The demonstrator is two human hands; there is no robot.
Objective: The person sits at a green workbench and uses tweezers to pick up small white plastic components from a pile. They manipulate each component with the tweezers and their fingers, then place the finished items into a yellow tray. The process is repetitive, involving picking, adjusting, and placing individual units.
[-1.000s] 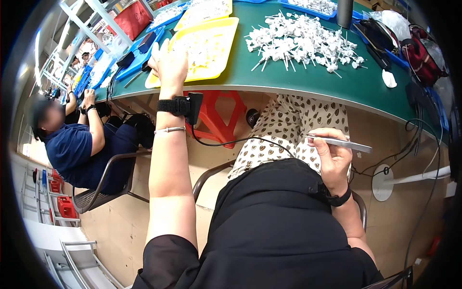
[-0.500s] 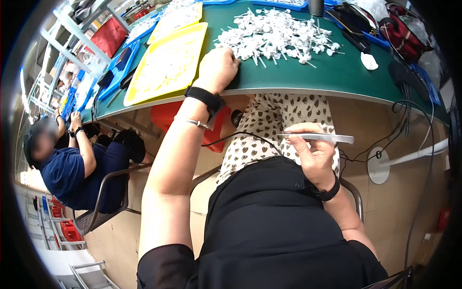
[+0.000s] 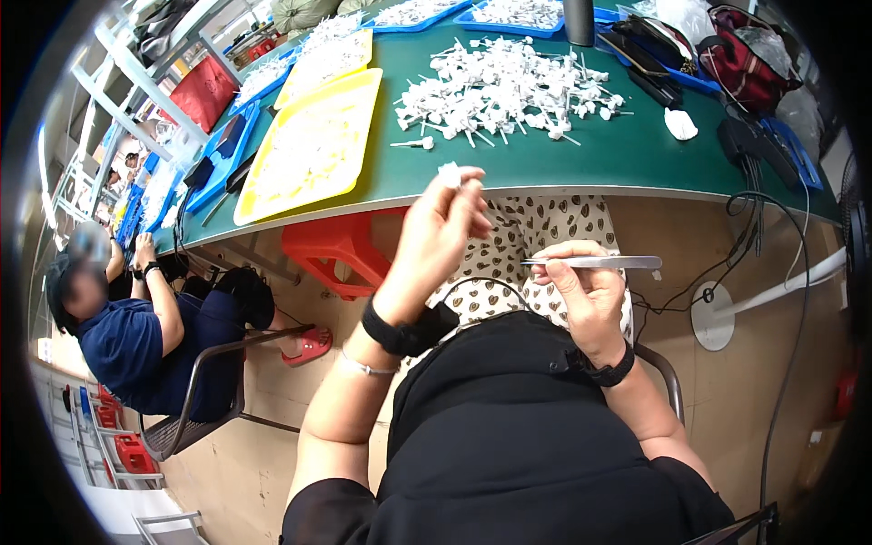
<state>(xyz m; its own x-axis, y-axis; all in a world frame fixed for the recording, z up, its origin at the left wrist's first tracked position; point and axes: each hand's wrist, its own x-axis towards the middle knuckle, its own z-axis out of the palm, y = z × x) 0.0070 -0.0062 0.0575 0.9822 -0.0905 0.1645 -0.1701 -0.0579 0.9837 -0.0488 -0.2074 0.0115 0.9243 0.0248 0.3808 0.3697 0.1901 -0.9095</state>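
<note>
Between the fingertips of my left hand (image 3: 442, 227) is a small white plastic part (image 3: 450, 174), held over the table's near edge. Its far end shows; the rest is covered by my fingers. My right hand (image 3: 589, 295) is above my lap, closed around a pair of metal tweezers (image 3: 618, 262). The tweezers' thin tip points left, toward my left hand. Beyond my left hand, a heap of white plastic parts with thin stems (image 3: 509, 86) lies on the green table (image 3: 581, 163). One loose white part (image 3: 416, 143) lies apart at the heap's near left.
A yellow tray (image 3: 350, 154) with small pale pieces stands left of the heap. Blue trays (image 3: 518, 27) line the back. A black cylinder (image 3: 579, 23), a dark red bag (image 3: 749, 64) and cables (image 3: 749, 173) are right. A person in blue (image 3: 145, 341) sits at left.
My left hand has drawn back from the heap toward me, now with a white part in its fingers. My right hand has stayed nearly in place with the tweezers.
</note>
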